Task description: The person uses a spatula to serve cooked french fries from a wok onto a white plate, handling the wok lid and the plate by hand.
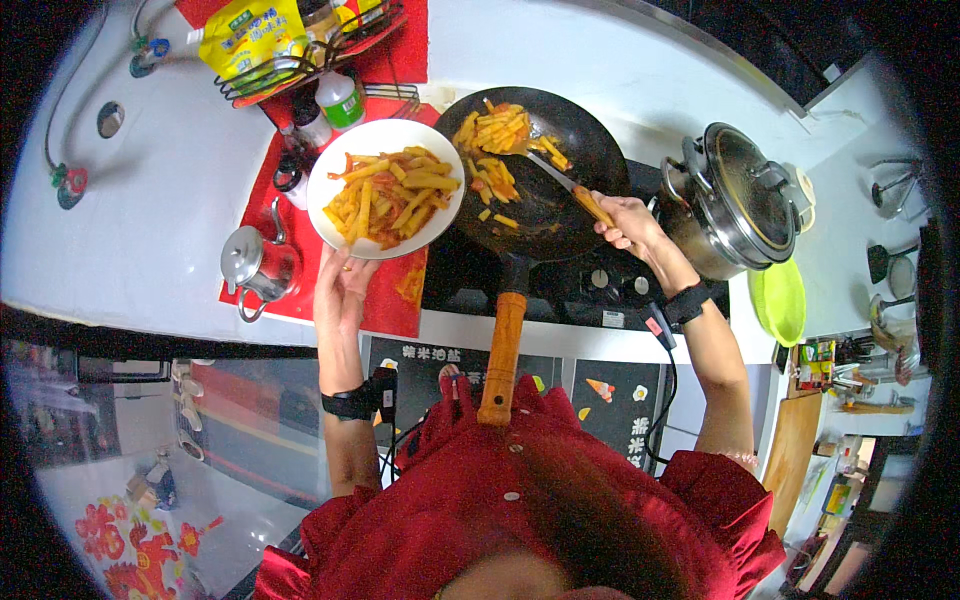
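My left hand (pixel 346 277) holds a white plate (pixel 324 225) from below at its near rim. On the plate lies a heap of cooked yellow strips, perhaps potato, with reddish pieces (pixel 390 191). Closed around the wooden handle of a metal spatula (pixel 553 172) is my right hand (pixel 626 225). The spatula's blade, loaded with more strips (pixel 504 129), is inside a black wok (pixel 585 150), left of its middle. Loose strips and sauce lie on the wok's left side. The wok's wooden handle (pixel 501 360) points toward my body.
The wok sits on a black gas stove (pixel 622 285). At the right stand a lidded steel pot (pixel 750 195) and a green basket (pixel 780 300). Left, on a red mat (pixel 390 300), are a metal oil pot (pixel 262 262) and seasoning bottles (pixel 341 101), near a wire rack (pixel 300 64) holding packets.
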Available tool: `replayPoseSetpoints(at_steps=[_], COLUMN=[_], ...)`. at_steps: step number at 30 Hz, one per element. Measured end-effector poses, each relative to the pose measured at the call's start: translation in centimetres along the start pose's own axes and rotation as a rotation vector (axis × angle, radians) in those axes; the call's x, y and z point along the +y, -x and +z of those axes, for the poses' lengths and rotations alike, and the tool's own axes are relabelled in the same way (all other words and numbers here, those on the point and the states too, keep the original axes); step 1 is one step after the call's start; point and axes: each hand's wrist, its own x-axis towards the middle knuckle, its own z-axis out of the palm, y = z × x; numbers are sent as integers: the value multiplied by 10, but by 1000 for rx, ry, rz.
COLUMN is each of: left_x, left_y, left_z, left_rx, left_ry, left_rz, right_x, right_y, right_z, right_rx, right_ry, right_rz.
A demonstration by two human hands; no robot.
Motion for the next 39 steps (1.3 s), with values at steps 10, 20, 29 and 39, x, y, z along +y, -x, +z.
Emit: replayPoseSetpoints(at_steps=[10,20,29,39], left_x=[0,-11,-32,-42], left_y=[-10,-32,-39,-29], left_z=[9,15,24,33], left_rx=[-91,-184,-274,-267], left_ry=[-22,-57,-28,101], left_rz=[19,-17,-113,-177], right_x=[6,-36,-74,-93], right_y=[47,132,184,195], right_z=[-17,-28,11,51], right_rx=[17,155,109,165], right_ry=[-2,98,240,760], right_rz=[-11,-29,-7,-247])
